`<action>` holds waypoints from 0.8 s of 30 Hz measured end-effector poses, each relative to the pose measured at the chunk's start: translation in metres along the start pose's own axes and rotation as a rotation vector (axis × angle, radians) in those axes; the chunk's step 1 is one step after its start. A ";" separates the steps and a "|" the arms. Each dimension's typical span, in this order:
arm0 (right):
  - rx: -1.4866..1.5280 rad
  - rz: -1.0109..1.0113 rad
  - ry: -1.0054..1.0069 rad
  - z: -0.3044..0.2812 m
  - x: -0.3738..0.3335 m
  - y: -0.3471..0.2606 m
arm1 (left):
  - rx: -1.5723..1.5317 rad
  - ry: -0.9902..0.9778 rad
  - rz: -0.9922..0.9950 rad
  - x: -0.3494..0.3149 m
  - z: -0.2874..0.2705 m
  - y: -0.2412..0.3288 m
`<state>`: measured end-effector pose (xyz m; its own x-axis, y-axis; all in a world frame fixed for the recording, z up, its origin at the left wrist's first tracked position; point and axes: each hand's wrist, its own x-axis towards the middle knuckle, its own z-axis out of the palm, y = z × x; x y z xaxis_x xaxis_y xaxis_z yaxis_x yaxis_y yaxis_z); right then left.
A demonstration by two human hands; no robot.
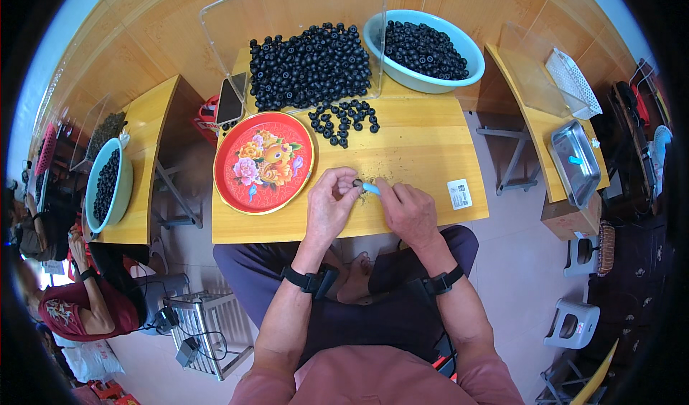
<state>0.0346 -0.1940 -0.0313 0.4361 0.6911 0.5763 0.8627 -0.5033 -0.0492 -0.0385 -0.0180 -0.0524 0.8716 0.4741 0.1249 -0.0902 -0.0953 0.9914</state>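
Note:
My left hand [330, 204] pinches a small dark round bead [357, 182] over the wooden table [416, 147]. My right hand [408, 210] holds a small light-blue tool [371, 187] whose tip touches that bead. A big heap of dark round beads [308, 64] lies at the far side of the table, with a looser cluster [343, 120] nearer me. A red round tray [263, 162] with a flower pattern sits left of my hands and holds nothing. Fine crumbs lie on the wood by my fingers.
A teal basin [423, 50] full of dark beads stands at the back right, a clear plastic screen [287, 3] behind the heap, a phone [231, 98] at the back left. Another person sits at the left by a second basin [108, 182]. A metal tray [574, 161] rests on the right table.

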 end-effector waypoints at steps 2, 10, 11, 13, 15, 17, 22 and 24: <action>0.004 0.005 -0.003 0.000 -0.001 0.000 | 0.002 -0.002 0.007 0.000 0.000 0.001; 0.043 0.035 -0.023 0.003 -0.003 0.002 | -0.019 -0.023 -0.024 -0.001 -0.001 0.003; 0.038 0.067 -0.028 0.006 -0.005 0.004 | -0.051 -0.029 -0.025 -0.001 -0.001 0.004; 0.037 0.098 -0.033 0.007 -0.005 0.004 | -0.113 -0.011 -0.044 -0.003 -0.002 0.003; 0.035 0.165 -0.082 0.005 -0.001 0.005 | -0.176 0.006 -0.061 -0.004 -0.003 0.002; 0.026 0.161 -0.071 0.005 0.000 0.004 | -0.208 0.005 -0.041 -0.004 -0.002 0.002; 0.032 0.150 -0.020 0.009 0.002 0.003 | -0.053 0.006 0.055 -0.002 -0.005 0.003; 0.031 0.173 -0.045 0.011 0.002 0.001 | 0.052 0.019 0.107 -0.005 -0.008 0.010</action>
<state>0.0388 -0.1873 -0.0395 0.5891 0.6182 0.5203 0.7809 -0.6010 -0.1702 -0.0475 -0.0146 -0.0432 0.8488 0.4754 0.2315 -0.1571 -0.1913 0.9689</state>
